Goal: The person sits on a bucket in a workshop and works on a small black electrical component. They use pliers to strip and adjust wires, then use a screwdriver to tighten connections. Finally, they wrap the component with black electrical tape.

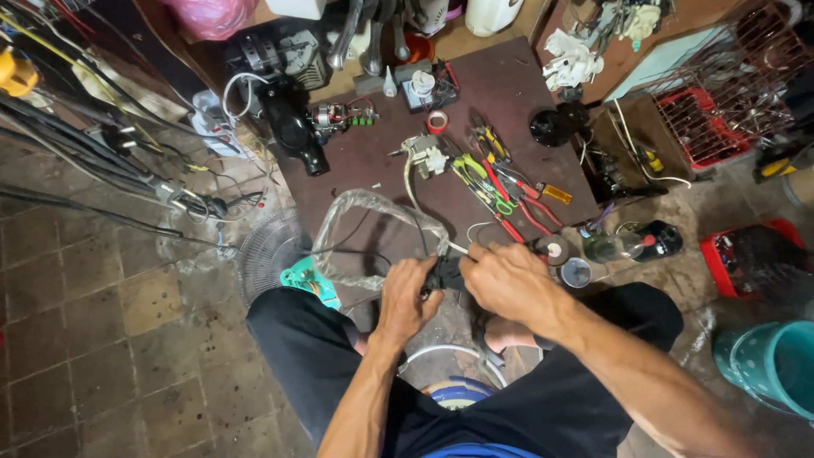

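Both hands meet over the near edge of a low brown work board (pixel 526 93). My left hand (pixel 407 297) is closed around a small black part (pixel 443 273) with wires on it. My right hand (pixel 509 280) pinches a thin white wire (pixel 458 248) at that same part. A loop of clear plastic sleeving (pixel 356 203) with a black cable inside runs from the part out to the left. A white cable leads up the board to a small white and metal electrical part (pixel 426 155).
Pliers and screwdrivers with red and green handles (pixel 500 182), a red tape roll (pixel 437 121), a black motor housing (pixel 292 127) and a copper-wound motor (pixel 339 116) lie on the board. A fan grille (pixel 267 254), red crates (pixel 746 254) and a teal bucket (pixel 776 360) stand around.
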